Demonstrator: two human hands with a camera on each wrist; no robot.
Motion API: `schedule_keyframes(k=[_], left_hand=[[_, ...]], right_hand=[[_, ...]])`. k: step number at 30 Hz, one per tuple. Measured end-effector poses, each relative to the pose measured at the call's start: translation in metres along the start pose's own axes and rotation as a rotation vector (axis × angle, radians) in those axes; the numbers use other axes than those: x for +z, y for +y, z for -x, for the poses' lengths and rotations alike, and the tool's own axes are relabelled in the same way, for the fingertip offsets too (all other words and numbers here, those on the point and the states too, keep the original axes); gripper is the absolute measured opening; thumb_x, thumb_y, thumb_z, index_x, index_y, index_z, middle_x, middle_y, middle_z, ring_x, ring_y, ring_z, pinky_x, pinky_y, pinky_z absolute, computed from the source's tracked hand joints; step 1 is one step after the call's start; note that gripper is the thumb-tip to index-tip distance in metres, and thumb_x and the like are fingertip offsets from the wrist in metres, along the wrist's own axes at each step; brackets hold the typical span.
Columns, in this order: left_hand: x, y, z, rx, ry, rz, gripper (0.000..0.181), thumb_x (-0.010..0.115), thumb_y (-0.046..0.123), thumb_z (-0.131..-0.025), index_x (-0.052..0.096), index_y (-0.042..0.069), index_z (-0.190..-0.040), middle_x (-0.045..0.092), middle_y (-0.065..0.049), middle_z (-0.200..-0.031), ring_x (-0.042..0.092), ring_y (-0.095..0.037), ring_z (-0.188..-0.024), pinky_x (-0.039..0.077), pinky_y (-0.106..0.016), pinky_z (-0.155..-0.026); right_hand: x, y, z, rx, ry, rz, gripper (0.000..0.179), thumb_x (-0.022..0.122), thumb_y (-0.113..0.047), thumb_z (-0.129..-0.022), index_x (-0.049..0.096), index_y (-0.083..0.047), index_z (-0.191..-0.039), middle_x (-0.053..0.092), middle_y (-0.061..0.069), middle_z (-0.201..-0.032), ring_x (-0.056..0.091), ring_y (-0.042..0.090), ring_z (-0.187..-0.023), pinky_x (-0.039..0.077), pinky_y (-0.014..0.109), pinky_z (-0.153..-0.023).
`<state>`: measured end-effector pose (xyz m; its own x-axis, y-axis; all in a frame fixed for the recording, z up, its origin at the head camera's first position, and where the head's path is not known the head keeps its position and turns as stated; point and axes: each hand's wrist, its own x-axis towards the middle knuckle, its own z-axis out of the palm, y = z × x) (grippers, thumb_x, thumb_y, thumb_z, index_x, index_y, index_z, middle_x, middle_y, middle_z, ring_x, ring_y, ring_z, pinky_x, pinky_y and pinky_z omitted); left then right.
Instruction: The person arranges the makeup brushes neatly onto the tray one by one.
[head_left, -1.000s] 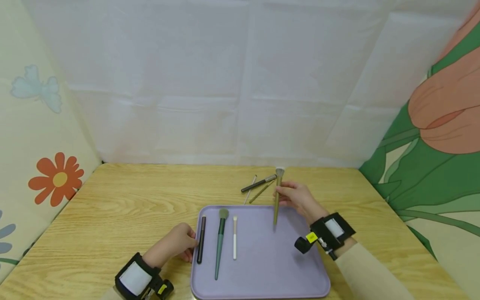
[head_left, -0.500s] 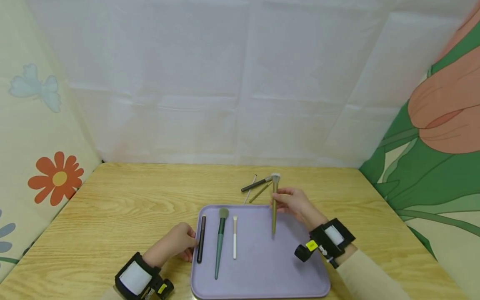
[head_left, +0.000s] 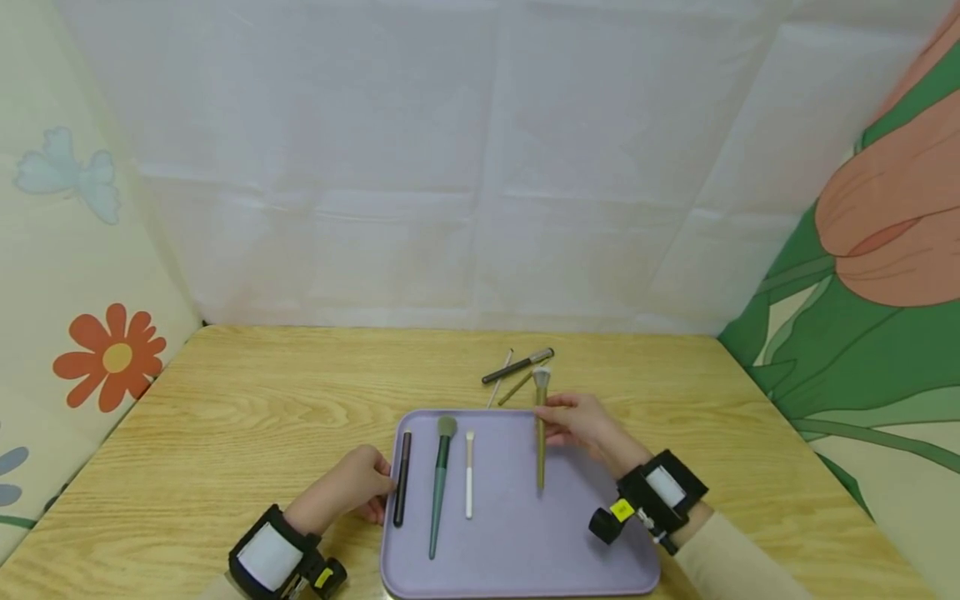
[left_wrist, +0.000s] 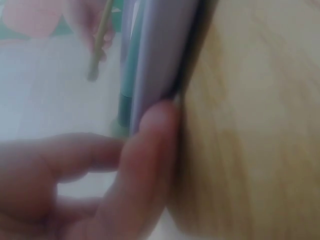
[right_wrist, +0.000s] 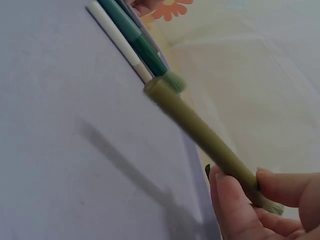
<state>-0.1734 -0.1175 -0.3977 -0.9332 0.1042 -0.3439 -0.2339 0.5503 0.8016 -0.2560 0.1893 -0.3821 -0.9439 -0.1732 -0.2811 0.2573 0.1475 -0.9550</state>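
Note:
My right hand (head_left: 585, 421) pinches an olive-green makeup brush (head_left: 541, 450) between thumb and fingers, bristles pointing away from me. In the right wrist view the brush's handle (right_wrist: 200, 132) hangs over the lilac tray (right_wrist: 65, 175) and casts a shadow on it. My left hand (head_left: 358, 483) holds the tray's left rim (left_wrist: 162, 55), thumb and finger on either side of it. On the tray (head_left: 555, 542) lie a black brush (head_left: 402, 479), a green brush with a full head (head_left: 439, 492) and a small white-handled brush (head_left: 469, 479), side by side.
Behind the tray, a black brush (head_left: 517, 366), a thin olive brush (head_left: 517, 387) and a thin white stick-like piece (head_left: 501, 377) lie crossed on the wooden table (head_left: 285, 383). A white sheet (head_left: 465, 208) hangs at the back, with printed panels at both sides.
My right hand has brought the olive-green brush nearer to me and slightly left, farther over the tray. The left hand and the tray have stayed put.

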Motion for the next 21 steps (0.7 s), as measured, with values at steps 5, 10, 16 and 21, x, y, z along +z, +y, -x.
schedule_keyframes(k=[5,10,16,21], left_hand=[[-0.0005,0.0009,0.0001,-0.008,-0.004,-0.011,0.015,0.059,-0.007,-0.089,0.055,-0.001,-0.075,0.060,-0.009,-0.058,0.055,-0.013,-0.043,0.050,-0.024,-0.044],[-0.0007,0.0019,0.0012,-0.012,-0.004,-0.008,0.015,0.058,-0.008,-0.089,0.055,-0.001,-0.076,0.059,-0.009,-0.057,0.055,-0.013,-0.043,0.050,-0.024,-0.044],[-0.0003,0.0028,0.0020,-0.010,-0.002,-0.002,0.016,0.058,-0.008,-0.088,0.054,-0.001,-0.075,0.059,-0.009,-0.056,0.054,-0.012,-0.042,0.049,-0.024,-0.043],[-0.0003,0.0031,0.0018,-0.010,-0.003,-0.003,0.016,0.058,-0.008,-0.089,0.054,-0.001,-0.075,0.060,-0.009,-0.057,0.054,-0.013,-0.042,0.050,-0.024,-0.043]], right_hand=[[0.0036,0.0049,0.0004,-0.001,-0.023,0.013,0.019,0.058,0.002,-0.094,0.053,0.014,-0.107,0.064,0.005,-0.069,0.064,0.014,-0.059,0.055,0.023,-0.055],[0.0068,0.0067,0.0014,-0.005,-0.028,0.033,0.022,0.058,0.001,-0.094,0.053,0.015,-0.109,0.063,0.006,-0.069,0.064,0.014,-0.059,0.055,0.023,-0.055],[0.0085,0.0064,0.0031,-0.009,-0.017,0.041,0.019,0.059,0.002,-0.093,0.055,0.015,-0.106,0.063,0.006,-0.069,0.063,0.014,-0.058,0.055,0.023,-0.054],[0.0093,0.0066,0.0043,-0.009,-0.027,0.071,0.019,0.059,0.002,-0.093,0.056,0.015,-0.107,0.062,0.006,-0.070,0.063,0.014,-0.059,0.055,0.024,-0.055]])
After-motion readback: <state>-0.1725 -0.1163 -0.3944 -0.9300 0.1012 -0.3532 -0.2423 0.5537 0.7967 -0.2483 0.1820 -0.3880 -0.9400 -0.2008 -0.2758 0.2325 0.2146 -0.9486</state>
